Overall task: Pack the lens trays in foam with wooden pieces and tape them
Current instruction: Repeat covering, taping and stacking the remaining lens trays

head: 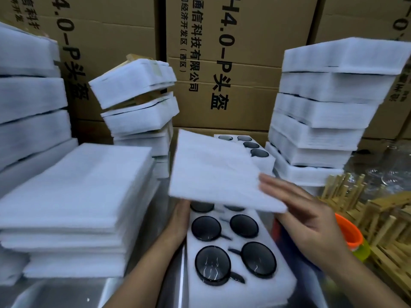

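A: Status?
B: Cover step. The foam sheet [218, 172] hangs tilted over the far part of the lens tray [229, 294], near edge low, far edge raised. Four lenses at the near end sit uncovered; two more peek from under the sheet's edge.
A: Hands?
B: The right hand [307, 214] lies on the sheet's right corner, fingers [273, 185] straight on top; can't see whether the thumb is underneath. The left hand [178, 216] sits against the tray's left side, fingertips hidden under the sheet. Can't tell if it grips anything.
A: How to land it?
B: My read: square the sheet's corners to the tray's first, lay it down end to end, press flat with open palms. No dragging across the lenses. Steady the tray so it doesn't slide.
A: Tray location?
B: Centre of the shiny metal worktop [66, 292], right in front of the person. A second open tray [264, 163] sits just behind it.
A: Surroundings?
B: Loose foam stack [77, 190] on the left, wrapped bundles [133, 85] behind it, tall packed stack [329, 107] on the right. Wooden pieces [378, 218] are heaped far right, with an orange round item [349, 232] beside them that I can't identify. Printed cardboard boxes [244, 52] wall off the back. Tight space.
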Action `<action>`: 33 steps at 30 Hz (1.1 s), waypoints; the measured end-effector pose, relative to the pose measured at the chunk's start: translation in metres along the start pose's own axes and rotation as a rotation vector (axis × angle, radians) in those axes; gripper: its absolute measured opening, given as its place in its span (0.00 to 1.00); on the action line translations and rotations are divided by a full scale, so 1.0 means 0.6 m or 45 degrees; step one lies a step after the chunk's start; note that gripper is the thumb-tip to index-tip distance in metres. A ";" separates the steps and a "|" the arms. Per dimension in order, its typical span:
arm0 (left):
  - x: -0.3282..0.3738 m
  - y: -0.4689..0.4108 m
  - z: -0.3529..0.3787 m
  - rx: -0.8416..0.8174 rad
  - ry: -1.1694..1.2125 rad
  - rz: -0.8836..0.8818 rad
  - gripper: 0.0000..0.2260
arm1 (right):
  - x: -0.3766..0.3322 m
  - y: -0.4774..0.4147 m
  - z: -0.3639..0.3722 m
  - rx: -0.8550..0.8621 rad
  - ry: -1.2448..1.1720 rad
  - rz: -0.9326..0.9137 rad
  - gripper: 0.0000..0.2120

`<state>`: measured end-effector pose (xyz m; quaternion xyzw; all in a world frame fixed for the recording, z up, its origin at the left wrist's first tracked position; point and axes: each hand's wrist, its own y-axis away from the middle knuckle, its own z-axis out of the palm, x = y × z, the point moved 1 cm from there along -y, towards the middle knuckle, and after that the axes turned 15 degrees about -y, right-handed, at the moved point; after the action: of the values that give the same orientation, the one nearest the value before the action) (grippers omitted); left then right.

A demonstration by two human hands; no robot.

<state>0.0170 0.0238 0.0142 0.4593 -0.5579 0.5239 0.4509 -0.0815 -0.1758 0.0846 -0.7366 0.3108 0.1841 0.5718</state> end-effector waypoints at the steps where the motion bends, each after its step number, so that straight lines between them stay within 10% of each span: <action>1: -0.007 -0.004 0.000 -0.007 -0.001 0.025 0.13 | 0.004 0.023 -0.019 0.005 0.026 0.017 0.21; 13: -0.011 -0.012 -0.002 -0.069 0.049 -0.145 0.20 | 0.049 0.129 -0.025 -0.074 0.036 0.223 0.21; 17: 0.040 -0.008 -0.007 0.145 -0.426 0.152 0.22 | 0.047 0.133 -0.026 -0.110 -0.040 0.331 0.16; 21: 0.095 0.031 0.065 -0.353 -1.245 0.670 0.26 | 0.048 0.133 -0.025 -0.170 0.007 0.301 0.15; 25: 0.065 0.046 0.119 -0.659 -1.795 0.476 0.32 | 0.047 0.137 -0.025 -0.193 -0.007 0.330 0.17; 33: 0.046 0.046 0.113 -0.727 -1.876 0.391 0.30 | 0.012 0.084 -0.076 0.013 0.419 0.144 0.17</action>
<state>-0.0165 -0.0442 0.0337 0.4720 -0.8813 -0.0205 -0.0100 -0.1134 -0.2288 0.0560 -0.7352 0.4420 0.0911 0.5058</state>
